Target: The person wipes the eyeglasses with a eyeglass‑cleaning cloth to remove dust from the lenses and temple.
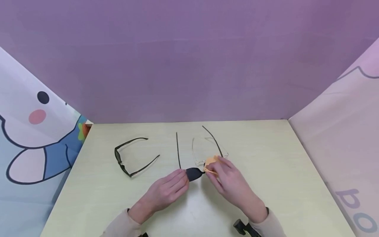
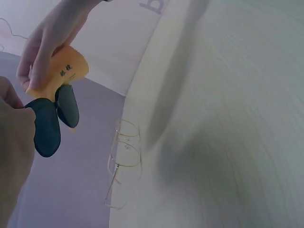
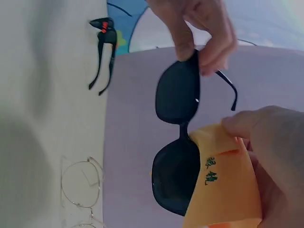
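Clock positions per head view: centre = held sunglasses, 12 = far edge.

Purple backdrop [image 1: 189,65]: behind the table, 12 o'clock. Pale table [image 1: 266,171]: under everything. Printed side panels: left panel [image 1: 29,131] at 9 to 10 o'clock, cartoon figure; right panel [image 1: 340,131] at 2 to 3 o'clock.

Left hand [image 1: 170,187]: 8 o'clock. Thumb and fingers pinch the outer end of the sunglasses frame. Right hand [image 1: 229,179]: between 3 and 4 o'clock. Thumb and fingers pinch an orange cloth at the other lens; part of the fingers hidden behind the cloth, pressure cannot be told.

Sunglasses [image 1: 194,174]: held between the hands, raised above the table. Dark lenses; both arms unfolded, pointing toward 12 to 1 o'clock.

Black glasses [image 1: 117,155]: on the table, between 9 and 10 o'clock, arms open toward 2 to 3 o'clock. Red mark [image 3: 104,27] near the bridge.

Thin-rimmed clear glasses [image 2: 126,142]: on the table, 12 to 1 o'clock, arms open, near the right hand.

Orange cloth [image 3: 223,180]: lapped over the outer edge of the lens on the right-hand side. Dark characters [image 3: 211,171] printed on it.
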A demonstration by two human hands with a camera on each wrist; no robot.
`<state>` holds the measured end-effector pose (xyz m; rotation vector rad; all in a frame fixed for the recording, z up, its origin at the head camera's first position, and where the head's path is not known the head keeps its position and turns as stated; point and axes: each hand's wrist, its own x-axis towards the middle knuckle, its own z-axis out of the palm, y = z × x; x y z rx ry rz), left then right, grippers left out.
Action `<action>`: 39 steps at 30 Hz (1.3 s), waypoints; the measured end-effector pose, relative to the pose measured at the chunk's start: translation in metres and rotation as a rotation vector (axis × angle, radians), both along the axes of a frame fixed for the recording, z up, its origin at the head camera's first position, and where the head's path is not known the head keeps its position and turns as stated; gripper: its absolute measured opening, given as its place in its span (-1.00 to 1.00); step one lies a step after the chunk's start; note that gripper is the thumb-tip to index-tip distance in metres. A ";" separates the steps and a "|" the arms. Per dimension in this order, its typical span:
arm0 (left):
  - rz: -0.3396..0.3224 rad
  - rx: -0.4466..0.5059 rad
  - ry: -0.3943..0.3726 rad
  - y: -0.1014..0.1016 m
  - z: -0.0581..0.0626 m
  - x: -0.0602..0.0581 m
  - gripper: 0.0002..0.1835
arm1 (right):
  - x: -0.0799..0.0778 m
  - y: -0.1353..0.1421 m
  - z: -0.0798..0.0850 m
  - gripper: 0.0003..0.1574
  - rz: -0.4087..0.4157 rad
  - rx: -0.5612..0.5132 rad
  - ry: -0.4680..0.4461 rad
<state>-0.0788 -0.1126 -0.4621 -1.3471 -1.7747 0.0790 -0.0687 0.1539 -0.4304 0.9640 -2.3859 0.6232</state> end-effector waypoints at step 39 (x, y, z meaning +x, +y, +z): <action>-0.012 0.034 -0.041 0.003 -0.005 0.000 -0.66 | -0.008 -0.013 -0.017 -0.95 -0.243 0.078 -0.099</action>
